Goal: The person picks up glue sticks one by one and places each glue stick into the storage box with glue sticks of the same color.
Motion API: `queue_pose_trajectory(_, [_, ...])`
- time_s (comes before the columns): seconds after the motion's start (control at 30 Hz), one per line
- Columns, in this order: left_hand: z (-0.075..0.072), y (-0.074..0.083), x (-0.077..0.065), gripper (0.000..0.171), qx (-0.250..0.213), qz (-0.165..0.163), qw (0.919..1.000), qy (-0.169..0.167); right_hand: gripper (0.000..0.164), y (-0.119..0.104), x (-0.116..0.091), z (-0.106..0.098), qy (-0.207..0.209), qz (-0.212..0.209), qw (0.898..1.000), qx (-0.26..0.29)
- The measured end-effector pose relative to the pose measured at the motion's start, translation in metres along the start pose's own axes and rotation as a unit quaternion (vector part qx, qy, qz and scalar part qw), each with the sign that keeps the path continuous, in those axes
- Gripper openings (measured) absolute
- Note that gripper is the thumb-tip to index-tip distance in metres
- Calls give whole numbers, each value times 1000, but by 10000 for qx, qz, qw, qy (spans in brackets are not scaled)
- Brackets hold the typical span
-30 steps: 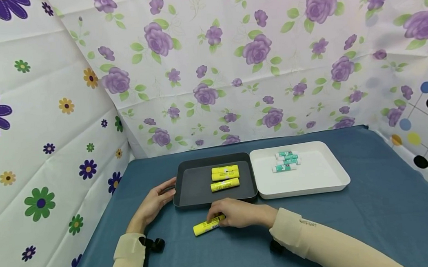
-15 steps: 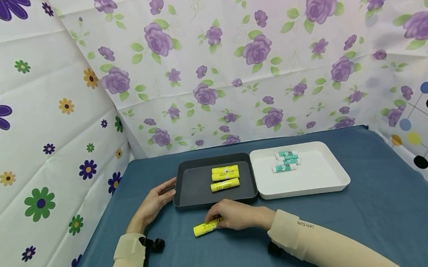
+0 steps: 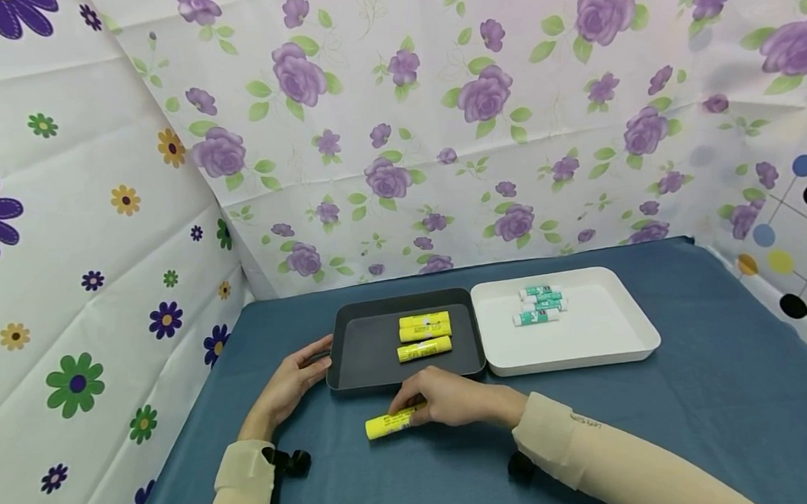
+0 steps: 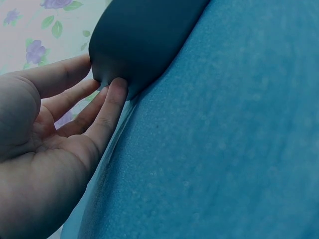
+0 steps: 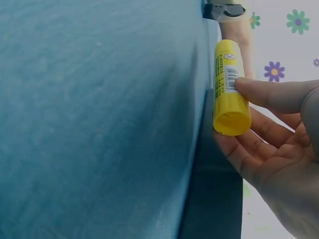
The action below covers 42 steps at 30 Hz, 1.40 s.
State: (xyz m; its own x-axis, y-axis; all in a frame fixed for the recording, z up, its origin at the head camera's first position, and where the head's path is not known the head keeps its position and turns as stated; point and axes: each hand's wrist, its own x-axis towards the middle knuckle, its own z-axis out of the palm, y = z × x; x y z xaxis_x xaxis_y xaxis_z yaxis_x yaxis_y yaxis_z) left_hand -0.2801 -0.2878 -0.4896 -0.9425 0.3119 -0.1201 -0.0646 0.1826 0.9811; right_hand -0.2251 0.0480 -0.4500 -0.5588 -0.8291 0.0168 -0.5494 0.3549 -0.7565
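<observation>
My right hand (image 3: pixel 447 397) pinches a yellow glue stick (image 3: pixel 386 424) between thumb and fingers, just in front of the dark grey tray (image 3: pixel 365 362). In the right wrist view the thumb presses near the barcode on the glue stick (image 5: pixel 230 92), and one end faces the camera. My left hand (image 3: pixel 292 382) touches the tray's left side with extended fingers. The left wrist view shows those fingertips against the outer wall of the dark tray (image 4: pixel 144 40). Inside the dark tray lie three yellow glue sticks (image 3: pixel 425 348), two of them side by side behind the third.
A white tray (image 3: pixel 589 337) stands to the right against the dark one. Several small teal-and-white tubes (image 3: pixel 535 317) lie in it. Blue cloth (image 3: pixel 719 418) covers the table, with flowered sheets (image 3: pixel 382 130) hanging behind and at the sides.
My right hand has risen slightly toward the dark tray along with the glue stick, which lies a little flatter in view. The left hand and both trays have not moved.
</observation>
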Motion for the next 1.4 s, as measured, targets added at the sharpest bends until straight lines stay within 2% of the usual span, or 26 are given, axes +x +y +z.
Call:
queue_pose_trajectory(0.3, [-1, 0, -1, 63, -15, 16, 10000, -44, 30, 1, -8, -14, 301, -17, 9971, 692])
queue_pose_trajectory(0.5, [-1, 1, -3, 62, -2, 35, 10000, -44, 29, -3, -13, -26, 561, 134, 9943, 898])
queue_pose_trajectory(0.83, [-1, 1, -2, 62, -8, 65, 10000, -70, 29, -4, -16, -43, 853, 59, 9947, 569])
queue_pose_trajectory(1.13, [-3, 0, -3, 62, -32, 123, 9998, -139, 30, -6, -15, -56, 944, 17, 9945, 463])
queue_pose_trajectory(1.4, [-2, 0, -2, 62, -24, 134, 9998, -174, 31, -3, -13, -72, 1158, 132, 9930, 207])
